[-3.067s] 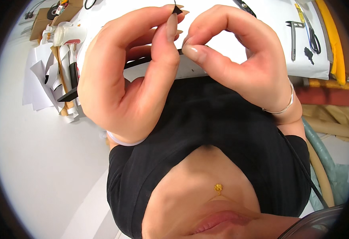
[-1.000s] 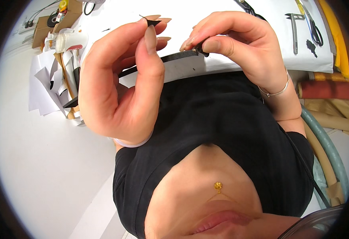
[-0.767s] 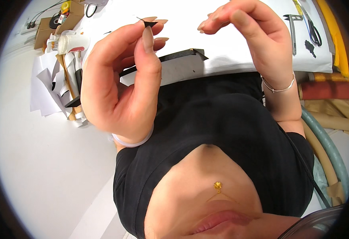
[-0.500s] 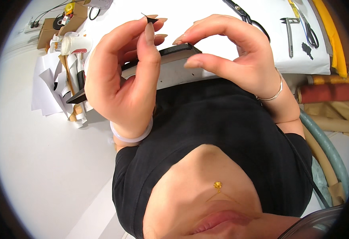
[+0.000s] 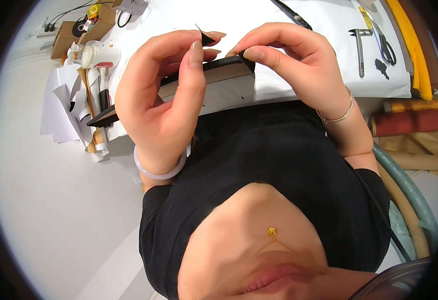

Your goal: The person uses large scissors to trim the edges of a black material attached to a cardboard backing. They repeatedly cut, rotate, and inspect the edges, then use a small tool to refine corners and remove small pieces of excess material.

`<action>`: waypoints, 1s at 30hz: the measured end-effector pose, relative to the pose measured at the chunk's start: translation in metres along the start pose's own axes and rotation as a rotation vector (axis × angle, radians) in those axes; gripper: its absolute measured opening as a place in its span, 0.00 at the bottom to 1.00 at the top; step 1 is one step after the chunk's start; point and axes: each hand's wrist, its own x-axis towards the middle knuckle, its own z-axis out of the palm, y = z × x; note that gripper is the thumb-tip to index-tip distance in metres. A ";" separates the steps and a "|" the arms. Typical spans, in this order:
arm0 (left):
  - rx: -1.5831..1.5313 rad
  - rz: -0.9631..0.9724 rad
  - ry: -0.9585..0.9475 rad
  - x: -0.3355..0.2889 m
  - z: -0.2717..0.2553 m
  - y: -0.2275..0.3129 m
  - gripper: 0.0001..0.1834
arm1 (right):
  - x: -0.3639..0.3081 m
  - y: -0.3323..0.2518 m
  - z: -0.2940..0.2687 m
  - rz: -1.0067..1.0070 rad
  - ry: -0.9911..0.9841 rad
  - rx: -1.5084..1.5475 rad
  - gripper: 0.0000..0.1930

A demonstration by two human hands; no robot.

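My left hand [image 5: 166,95] pinches a small black scrap [image 5: 207,39], pointed and thin, between thumb and forefinger. Just below and behind those fingers lies a long board with a black edge [image 5: 224,63] and a grey-beige face, its far-left end showing past my left wrist. At the board's right corner my right hand [image 5: 299,65] is closed, thumb and forefinger pinching a black flap [image 5: 248,61] that folds over the corner. The lower fingers of my left hand curl near the board; whether they touch it is hidden.
A white table [image 5: 329,87] spans the far side. Black-handled scissors [image 5: 388,52], a metal caliper-like tool [image 5: 361,50] and a black scrap [image 5: 381,68] lie at right. A white cup [image 5: 101,56], papers [image 5: 61,117] and a cardboard box [image 5: 64,40] crowd the left. Rolled materials [image 5: 409,122] rest at right.
My right thumb and forefinger have closed on the black flap at the board's corner. My left hand, still pinching the scrap, has shifted slightly right and down.
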 end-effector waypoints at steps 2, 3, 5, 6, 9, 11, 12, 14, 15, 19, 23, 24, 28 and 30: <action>-0.003 -0.014 -0.020 0.000 -0.003 0.001 0.06 | 0.001 0.001 0.002 -0.004 -0.004 0.024 0.07; -0.005 -0.020 -0.031 0.000 -0.004 0.002 0.06 | 0.002 0.001 0.002 -0.006 -0.006 0.036 0.08; 0.014 -0.027 -0.030 0.001 -0.002 0.004 0.06 | 0.006 0.000 0.002 -0.012 0.025 0.184 0.08; 0.024 -0.030 -0.030 0.001 -0.001 0.005 0.06 | 0.008 0.000 0.002 -0.014 0.041 0.258 0.09; -0.007 -0.060 0.037 0.002 0.000 0.002 0.10 | 0.012 -0.002 -0.006 -0.146 0.029 0.037 0.18; -0.014 -0.066 0.037 0.003 0.000 0.000 0.10 | 0.013 -0.007 -0.006 -0.116 0.058 0.048 0.12; -0.017 -0.068 0.036 0.003 0.000 0.000 0.10 | 0.014 -0.016 -0.004 -0.093 0.065 0.020 0.10; -0.015 -0.073 0.049 0.004 0.002 -0.001 0.10 | 0.019 -0.020 -0.002 -0.165 0.071 -0.041 0.09; -0.014 -0.075 0.055 0.004 0.003 -0.001 0.10 | 0.025 -0.018 -0.001 -0.261 0.067 -0.079 0.08; 0.028 -0.061 0.017 0.005 0.001 0.000 0.11 | 0.040 -0.021 0.000 -0.441 0.003 -0.152 0.08; 0.049 -0.049 -0.007 0.003 0.000 0.000 0.11 | 0.045 -0.028 -0.002 -0.499 -0.002 -0.240 0.06; 0.042 -0.048 -0.019 0.003 0.000 0.001 0.11 | 0.045 -0.029 -0.002 -0.501 0.011 -0.244 0.05; -0.057 -0.058 -0.032 0.006 0.001 0.003 0.14 | 0.040 -0.014 -0.003 -0.470 0.117 -0.092 0.04; -0.073 -0.099 -0.052 0.008 0.000 0.010 0.16 | 0.032 -0.009 -0.001 -0.329 0.223 0.128 0.04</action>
